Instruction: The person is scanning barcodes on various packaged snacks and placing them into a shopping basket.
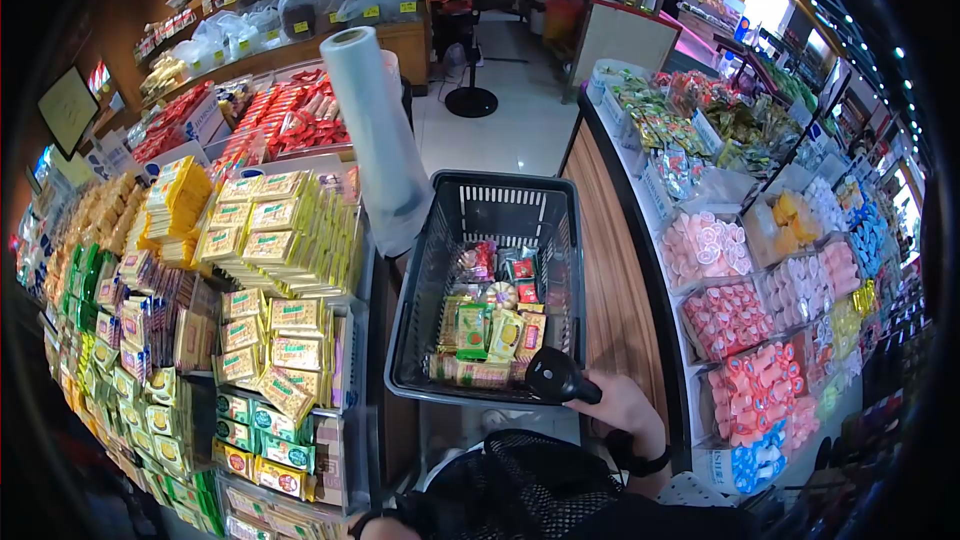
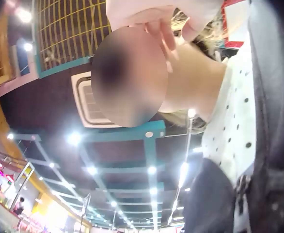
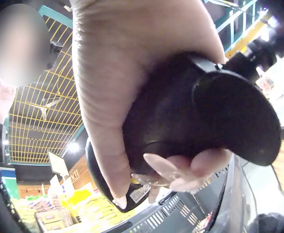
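Note:
In the head view my right hand (image 1: 622, 405) grips a black handheld barcode scanner (image 1: 552, 376) by its handle. The scanner's rounded head overlaps the near right corner of a black shopping basket (image 1: 550, 255). Inside the basket lie green packets (image 1: 473, 330), pale yellow packets (image 1: 506, 335) and red ones (image 1: 522, 268). Seen from the right wrist, fingers and thumb wrap around the dark scanner body (image 3: 176, 111). My left hand (image 2: 142, 12) is raised by the neck and hair in the left wrist view, its fingers loosely bent with nothing visible in them.
Stacked biscuit packs (image 1: 300, 230) fill the left display. A roll of clear plastic bags (image 1: 370, 130) stands beside the basket. To the right, a wood-sided counter (image 1: 620, 310) carries trays of wrapped sweets (image 1: 755, 390). Beyond is a tiled aisle (image 1: 510, 110) with a stand (image 1: 471, 100).

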`<state>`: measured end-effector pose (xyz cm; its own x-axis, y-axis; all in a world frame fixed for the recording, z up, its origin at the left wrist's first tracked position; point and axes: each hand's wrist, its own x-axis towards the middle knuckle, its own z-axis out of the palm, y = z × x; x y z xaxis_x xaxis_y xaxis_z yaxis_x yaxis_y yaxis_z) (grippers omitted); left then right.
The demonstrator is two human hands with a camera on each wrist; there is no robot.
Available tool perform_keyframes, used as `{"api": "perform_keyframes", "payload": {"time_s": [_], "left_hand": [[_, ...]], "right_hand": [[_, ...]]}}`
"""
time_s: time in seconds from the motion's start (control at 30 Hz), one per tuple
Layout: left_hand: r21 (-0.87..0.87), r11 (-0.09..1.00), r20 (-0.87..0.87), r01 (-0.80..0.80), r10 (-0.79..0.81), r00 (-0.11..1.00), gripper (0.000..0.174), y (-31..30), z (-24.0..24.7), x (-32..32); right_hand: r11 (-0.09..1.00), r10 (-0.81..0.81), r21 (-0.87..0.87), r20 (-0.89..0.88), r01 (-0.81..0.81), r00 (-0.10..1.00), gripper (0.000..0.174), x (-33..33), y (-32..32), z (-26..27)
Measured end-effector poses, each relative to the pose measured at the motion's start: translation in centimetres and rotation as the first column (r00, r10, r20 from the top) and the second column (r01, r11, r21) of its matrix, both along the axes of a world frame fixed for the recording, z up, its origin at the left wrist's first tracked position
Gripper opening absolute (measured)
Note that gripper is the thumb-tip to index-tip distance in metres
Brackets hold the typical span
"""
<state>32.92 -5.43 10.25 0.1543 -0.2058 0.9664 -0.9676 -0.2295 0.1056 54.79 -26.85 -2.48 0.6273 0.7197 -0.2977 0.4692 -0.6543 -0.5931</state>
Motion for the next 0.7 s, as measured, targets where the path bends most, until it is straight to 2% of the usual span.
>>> {"api": "perform_keyframes", "payload": {"time_s": [0.03,0.07,0.1,0.13,0.17,0.23,0.27,0.3,0.37,0.43,0.5,0.53,0.57,0.63,0.7], "left_hand": [[0.006,1.0,-0.006,0.002,-0.002,1.0,0.058,0.7,-0.3,1.6],[0.045,0.976,-0.251,-0.214,0.218,0.943,0.032,1.3,-1.0,3.4],[0.135,0.905,-0.465,-0.404,0.418,0.78,0.014,1.9,-2.1,5.4],[0.034,0.776,-0.624,-0.63,0.509,0.593,0.017,1.7,-4.3,8.3],[0.041,0.738,-0.793,-0.673,0.434,0.427,0.024,2.8,-7.0,11.6],[0.267,0.67,-0.898,-0.693,0.433,0.074,0.032,5.4,-14.1,16.7],[0.602,0.609,-0.779,-0.516,0.588,-0.216,0.039,6.3,-17.5,18.2],[0.837,0.494,-0.545,-0.235,0.714,-0.44,0.046,6.8,-20.6,19.5],[0.842,0.536,-0.483,-0.064,0.694,-0.534,0.062,6.5,-26.3,21.6],[0.867,0.492,-0.365,0.08,0.737,-0.569,0.075,5.9,-32.5,23.0],[0.762,0.636,-0.37,0.122,0.581,-0.725,0.081,6.0,-35.9,24.3],[0.826,0.547,-0.294,0.133,0.621,-0.727,0.082,5.3,-36.9,24.5],[0.823,0.55,-0.286,0.143,0.618,-0.733,0.082,5.2,-38.3,24.6],[0.899,0.426,-0.216,0.098,0.628,-0.748,0.078,5.3,-41.6,24.8],[0.908,0.41,-0.204,0.091,0.62,-0.757,0.077,4.9,-40.6,24.6]], "right_hand": [[1.0,-0.021,0.005,0.002,0.021,1.0,0.044,0.6,-0.4,0.1],[1.0,-0.019,0.009,-0.004,0.019,1.0,0.044,1.2,-0.9,0.1],[0.999,-0.03,-0.015,0.003,0.03,1.0,0.044,1.8,-1.4,0.1],[0.998,-0.037,-0.044,0.011,0.037,0.999,0.045,2.6,-1.9,0.1],[0.999,-0.03,-0.045,0.005,0.03,1.0,0.045,3.1,-2.3,-0.1],[0.996,-0.082,0.019,0.002,0.082,0.997,0.043,4.0,-3.2,-0.7],[0.997,-0.076,0.019,-0.004,0.076,0.997,0.043,4.4,-3.5,-1.0],[0.996,-0.092,0.007,-0.025,0.092,0.995,0.042,4.7,-3.9,-1.1],[0.995,-0.101,-0.008,-0.052,0.1,0.994,0.041,5.2,-4.8,-1.4],[0.997,-0.072,-0.003,-0.016,0.072,0.997,0.039,5.5,-5.7,-1.6],[0.999,-0.049,0.001,-0.054,0.049,0.997,0.038,5.7,-7.0,-2.4],[0.998,-0.058,0.02,-0.082,0.059,0.995,0.038,5.9,-7.6,-2.9],[0.997,-0.068,0.034,-0.111,0.072,0.991,0.038,6.1,-8.1,-3.1],[0.994,-0.096,0.043,-0.16,0.104,0.982,0.038,6.2,-8.8,-3.4],[0.987,-0.154,0.004,-0.202,0.158,0.967,0.037,6.2,-10.0,-4.7]]}}
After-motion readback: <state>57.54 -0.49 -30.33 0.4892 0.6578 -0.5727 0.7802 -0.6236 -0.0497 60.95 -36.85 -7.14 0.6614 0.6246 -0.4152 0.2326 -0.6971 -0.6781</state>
